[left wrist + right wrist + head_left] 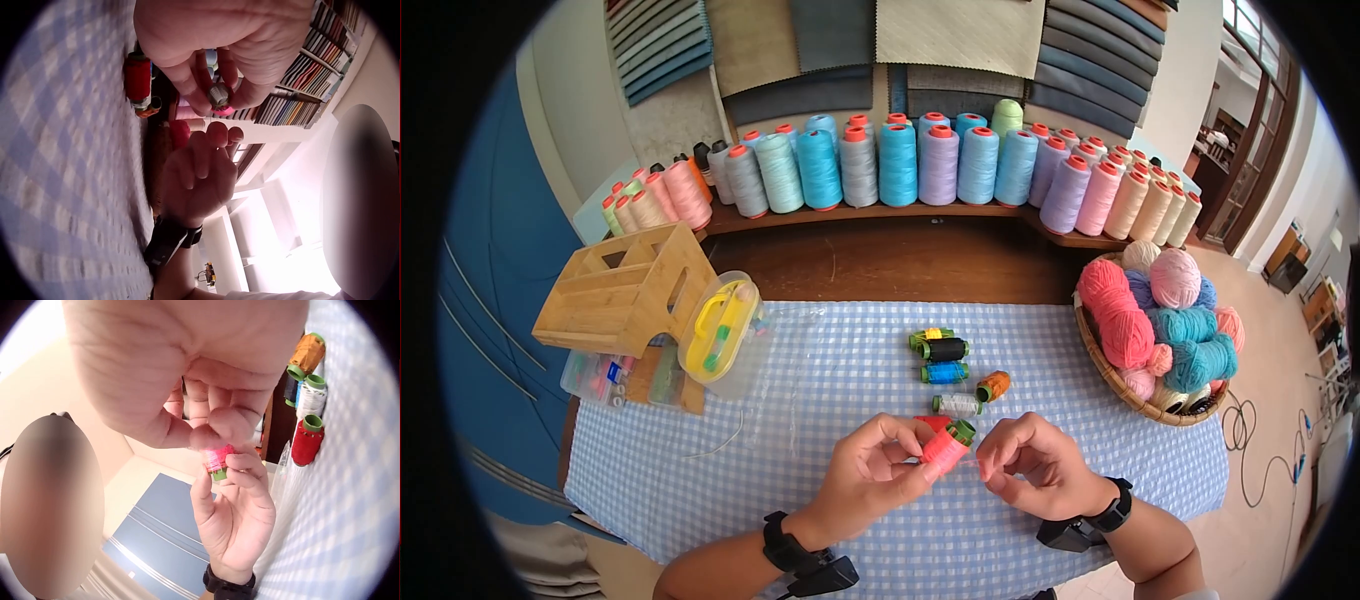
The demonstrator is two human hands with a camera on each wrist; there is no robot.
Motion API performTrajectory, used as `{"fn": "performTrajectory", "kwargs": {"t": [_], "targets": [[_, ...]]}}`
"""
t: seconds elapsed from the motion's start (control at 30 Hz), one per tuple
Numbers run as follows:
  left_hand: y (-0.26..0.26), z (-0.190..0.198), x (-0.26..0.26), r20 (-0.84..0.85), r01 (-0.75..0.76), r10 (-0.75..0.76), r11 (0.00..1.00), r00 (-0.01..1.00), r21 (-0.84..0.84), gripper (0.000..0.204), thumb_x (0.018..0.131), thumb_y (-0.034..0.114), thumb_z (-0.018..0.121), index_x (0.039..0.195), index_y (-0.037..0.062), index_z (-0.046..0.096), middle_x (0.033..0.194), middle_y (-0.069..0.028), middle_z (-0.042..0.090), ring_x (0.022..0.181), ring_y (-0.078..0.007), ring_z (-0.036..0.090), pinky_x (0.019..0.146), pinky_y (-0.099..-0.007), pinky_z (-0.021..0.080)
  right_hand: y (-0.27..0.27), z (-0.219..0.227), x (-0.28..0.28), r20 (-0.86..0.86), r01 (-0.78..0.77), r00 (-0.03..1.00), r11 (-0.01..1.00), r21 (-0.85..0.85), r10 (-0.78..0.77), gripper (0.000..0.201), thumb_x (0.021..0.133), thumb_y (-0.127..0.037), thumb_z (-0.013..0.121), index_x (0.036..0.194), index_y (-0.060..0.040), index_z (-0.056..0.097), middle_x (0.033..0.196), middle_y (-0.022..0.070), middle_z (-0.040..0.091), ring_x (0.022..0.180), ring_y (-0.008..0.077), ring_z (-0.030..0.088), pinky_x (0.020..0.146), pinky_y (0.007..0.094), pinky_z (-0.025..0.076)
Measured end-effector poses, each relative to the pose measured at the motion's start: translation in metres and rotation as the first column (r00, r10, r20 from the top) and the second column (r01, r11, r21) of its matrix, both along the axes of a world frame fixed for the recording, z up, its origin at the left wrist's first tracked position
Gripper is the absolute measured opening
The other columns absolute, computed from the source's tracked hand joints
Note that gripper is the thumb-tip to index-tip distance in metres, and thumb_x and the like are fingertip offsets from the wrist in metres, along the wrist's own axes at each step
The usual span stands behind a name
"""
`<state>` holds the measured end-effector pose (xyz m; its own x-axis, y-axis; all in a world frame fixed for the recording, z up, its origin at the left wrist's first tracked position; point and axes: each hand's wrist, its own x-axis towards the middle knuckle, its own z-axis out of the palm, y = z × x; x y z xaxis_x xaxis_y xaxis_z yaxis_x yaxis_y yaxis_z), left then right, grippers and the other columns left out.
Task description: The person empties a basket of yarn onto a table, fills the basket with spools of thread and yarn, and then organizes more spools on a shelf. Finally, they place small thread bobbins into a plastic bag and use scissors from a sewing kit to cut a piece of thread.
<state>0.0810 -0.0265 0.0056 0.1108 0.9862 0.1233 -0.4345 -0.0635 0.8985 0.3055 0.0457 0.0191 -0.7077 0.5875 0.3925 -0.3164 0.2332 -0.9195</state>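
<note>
Between the thumb and fingers of my left hand [862, 472] is a small spool of bright pink thread [945, 452], held tilted above the checked cloth with its green end showing. My right hand [1042, 470] is just right of it, thumb and forefinger tips together on a fine pink thread that runs from the spool. In the right wrist view those fingertips overlap the spool's wound side. Behind the hands lie a red spool [308, 440], a white spool [957, 404], an orange spool [994, 386], a blue spool [944, 373], a black spool [944, 350] and a yellow spool [930, 335].
A wicker basket [1135, 398] of yarn balls stands at the right. On the left are a wooden organizer [590, 300] and a yellow-lidded plastic box [718, 330]. Large thread cones [897, 165] line the raised shelf at the back. Blue-and-white checked cloth [670, 480] covers the table.
</note>
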Motion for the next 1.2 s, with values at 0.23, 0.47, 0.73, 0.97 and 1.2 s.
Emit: {"fn": "performTrajectory", "kwargs": {"t": [0.23,0.47,0.73,0.97,1.2], "targets": [[0.003,-0.007,-0.006,0.013,0.034,-0.035,0.998,0.999,0.060,0.022,0.091,-0.002,0.069,0.104,0.0055,0.053,0.128,-0.0157,0.057,0.116,-0.0207,0.062,0.095,-0.0354,0.056,0.000,0.011,0.002,0.185,0.041,0.982,0.924,-0.380,0.033,0.019,0.100,-0.004,0.061,0.117,-0.0029,0.052,0.076,0.0004,0.059,0.066,0.0030,0.055,0.055,0.0209,0.044],[-0.001,-0.005,-0.008,0.031,0.057,-0.057,0.998,0.998,-0.016,0.023,0.091,-0.001,0.070,0.104,0.0052,0.052,0.126,-0.0155,0.061,0.114,-0.0186,0.063,0.094,-0.0332,0.055,0.003,0.007,-0.001,0.420,0.077,0.903,0.996,0.046,-0.089,0.021,0.098,-0.017,0.070,0.086,0.0007,0.068,0.061,-0.0030,0.055,0.057,0.0044,0.047,0.051,0.0257,0.037],[-0.001,-0.002,-0.003,-0.030,-0.017,0.016,0.999,0.999,-0.051,0.023,0.091,-0.002,0.070,0.105,0.0028,0.052,0.123,-0.0142,0.063,0.114,-0.0184,0.063,0.096,-0.0331,0.055,-0.002,0.021,0.002,0.407,-0.011,0.906,0.958,0.288,-0.112,0.026,0.094,-0.009,0.069,0.071,0.0004,0.061,0.061,0.0087,0.054,0.050,0.0191,0.047,0.049,0.0318,0.038],[0.002,-0.004,-0.004,-0.174,-0.115,0.112,0.993,0.978,-0.003,0.023,0.091,-0.005,0.069,0.106,0.0021,0.053,0.121,-0.0143,0.063,0.114,-0.0183,0.064,0.095,-0.0321,0.056,-0.002,0.018,0.004,0.329,0.082,0.922,0.935,0.346,-0.203,0.018,0.090,-0.007,0.074,0.076,0.0010,0.066,0.068,0.0077,0.058,0.051,0.0160,0.049,0.048,0.0315,0.037],[0.003,-0.001,-0.005,-0.289,-0.005,-0.002,1.000,0.957,-0.022,0.031,0.091,-0.003,0.069,0.121,-0.0014,0.062,0.123,-0.0125,0.065,0.111,-0.0170,0.065,0.092,-0.0306,0.058,-0.001,0.015,0.001,0.120,0.131,0.975,0.923,0.362,-0.185,0.007,0.087,-0.007,0.078,0.089,-0.0007,0.075,0.101,0.0085,0.065,0.078,0.0131,0.061,0.067,0.0276,0.050]]}}
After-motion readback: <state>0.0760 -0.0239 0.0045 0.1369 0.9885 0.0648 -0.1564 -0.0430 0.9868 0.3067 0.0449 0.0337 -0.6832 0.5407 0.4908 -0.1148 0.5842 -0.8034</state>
